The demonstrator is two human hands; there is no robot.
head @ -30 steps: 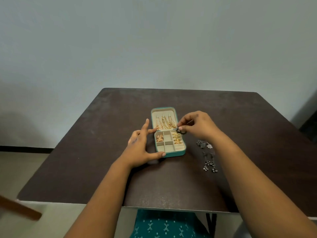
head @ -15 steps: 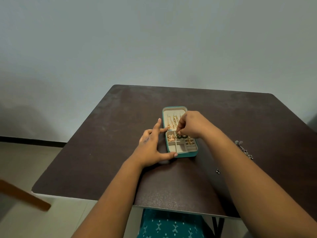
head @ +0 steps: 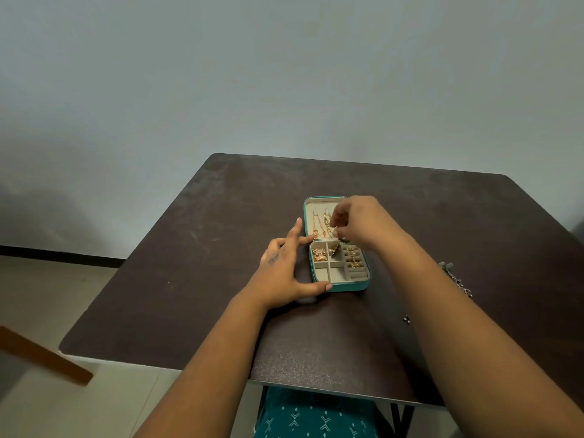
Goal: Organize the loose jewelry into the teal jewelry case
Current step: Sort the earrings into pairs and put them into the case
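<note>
The teal jewelry case (head: 347, 287) lies open in the middle of the dark table (head: 196, 279). Gold chains (head: 319, 226) hang in its lid, and gold pieces (head: 319, 255) fill some of the tray compartments. A dark green and gold earring (head: 335, 250) leans in the upper middle compartment. My left hand (head: 281, 273) braces the case's left side with thumb and straight forefinger. Over the hinge area hovers my right hand (head: 360, 226), its fingertips curled together just above that earring. I cannot see whether they still pinch it.
Loose silver and dark jewelry (head: 456, 279) lies on the table to the right, partly hidden by my right forearm. Two small beads (head: 407, 318) sit nearer the front edge. A wooden bar (head: 41, 355) sticks out at the lower left, beside the table's near-left corner.
My right hand carried the dark earring from the case's right edge to over the tray, then rose slightly toward the lid. The earring now leans in a compartment. The left hand stayed put.
</note>
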